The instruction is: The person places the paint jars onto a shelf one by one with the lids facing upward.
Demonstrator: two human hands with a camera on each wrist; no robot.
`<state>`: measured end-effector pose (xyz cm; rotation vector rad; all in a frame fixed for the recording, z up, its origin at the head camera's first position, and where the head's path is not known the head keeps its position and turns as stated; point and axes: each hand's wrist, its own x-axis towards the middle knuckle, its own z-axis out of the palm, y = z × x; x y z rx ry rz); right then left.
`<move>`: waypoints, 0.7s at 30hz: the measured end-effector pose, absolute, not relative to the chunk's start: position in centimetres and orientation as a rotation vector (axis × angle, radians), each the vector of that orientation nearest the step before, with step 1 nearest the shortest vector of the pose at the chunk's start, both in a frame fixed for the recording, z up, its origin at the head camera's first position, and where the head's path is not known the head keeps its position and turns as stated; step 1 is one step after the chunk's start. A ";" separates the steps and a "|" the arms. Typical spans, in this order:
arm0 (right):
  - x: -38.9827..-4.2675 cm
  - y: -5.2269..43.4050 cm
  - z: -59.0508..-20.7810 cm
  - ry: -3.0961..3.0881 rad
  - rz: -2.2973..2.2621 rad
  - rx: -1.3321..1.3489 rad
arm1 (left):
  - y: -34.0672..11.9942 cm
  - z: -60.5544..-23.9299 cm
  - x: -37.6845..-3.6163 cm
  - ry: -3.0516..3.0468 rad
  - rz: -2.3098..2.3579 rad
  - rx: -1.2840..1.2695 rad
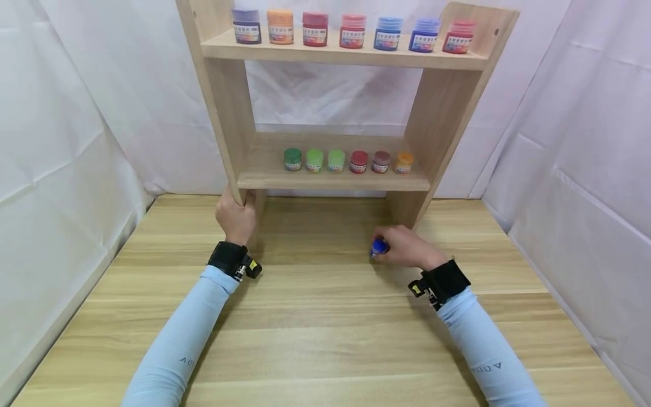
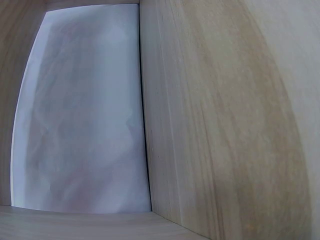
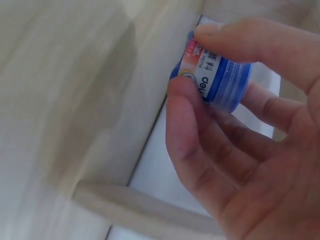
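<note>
My right hand (image 1: 404,247) pinches a small blue paint jar (image 1: 379,247) between thumb and fingers, low over the table, just in front of the shelf's right side panel. The right wrist view shows the jar (image 3: 210,75) tilted, its printed label partly covered by my fingertips and its clear-blue lid toward the palm. At the far left, my left hand (image 1: 236,217) grips the bottom of the left side panel of a wooden shelf (image 1: 333,181), some fingers hidden behind the wood. In the left wrist view only the shelf's boards (image 2: 210,120) and white cloth appear, without the hand.
Several paint jars (image 1: 336,161) in greens, reds and orange stand in a row on the lower board. Another row of jars (image 1: 352,31) lines the top board. White cloth (image 1: 574,169) hangs behind and along both sides of the wood-grain table (image 1: 315,339).
</note>
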<state>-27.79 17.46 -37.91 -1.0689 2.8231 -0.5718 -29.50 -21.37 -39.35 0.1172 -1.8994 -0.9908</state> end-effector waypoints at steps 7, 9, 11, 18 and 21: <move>-27.8 14.5 -36.7 2.773 -0.577 -1.139 | -21.4 -39.4 -29.5 -1.902 -0.991 0.111; -27.7 13.5 -36.2 2.759 -0.566 -1.164 | -21.4 -39.4 -29.4 -1.908 -0.993 0.110; -27.5 12.5 -35.7 2.748 -0.551 -1.189 | -21.3 -39.4 -29.4 -1.913 -0.994 0.112; -27.3 8.8 -34.2 2.716 -0.489 -1.280 | -21.4 -39.4 -29.4 -1.905 -0.994 0.132; -27.3 7.4 -33.8 2.704 -0.482 -1.312 | -21.5 -39.5 -29.5 -1.902 -0.986 0.133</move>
